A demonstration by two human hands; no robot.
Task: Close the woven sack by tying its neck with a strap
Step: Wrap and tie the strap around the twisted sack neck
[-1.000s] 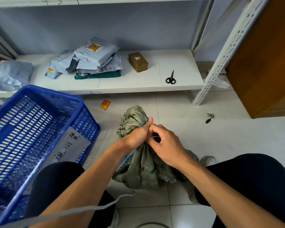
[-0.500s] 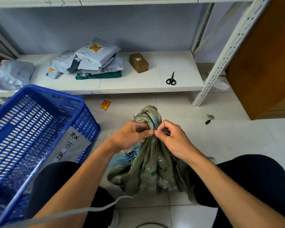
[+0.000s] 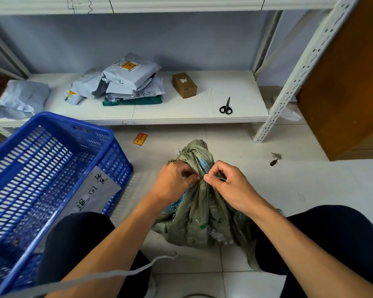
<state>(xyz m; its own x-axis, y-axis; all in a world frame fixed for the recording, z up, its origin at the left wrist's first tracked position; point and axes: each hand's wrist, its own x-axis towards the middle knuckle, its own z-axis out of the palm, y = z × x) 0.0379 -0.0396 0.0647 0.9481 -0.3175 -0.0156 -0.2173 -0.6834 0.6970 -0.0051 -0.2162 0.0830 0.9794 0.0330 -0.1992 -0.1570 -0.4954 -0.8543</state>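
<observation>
A grey-green woven sack (image 3: 200,218) stands on the tiled floor between my knees, its top gathered into a bunched neck (image 3: 197,157). My left hand (image 3: 173,182) grips the neck from the left with curled fingers. My right hand (image 3: 228,186) pinches a thin pale strap (image 3: 220,179) at the right side of the neck. How far the strap goes around the neck is hidden by my fingers.
A blue plastic crate (image 3: 45,168) with a paper label stands at the left. The low white shelf (image 3: 181,119) behind carries grey parcels (image 3: 125,80), a small brown box (image 3: 184,84), loose pale ties and black scissors (image 3: 226,106). A pale band (image 3: 116,273) crosses the foreground.
The sack's neck has swung from the left to upright. My hands have separated, one to each side of the neck, with the right now pinching the strap.
</observation>
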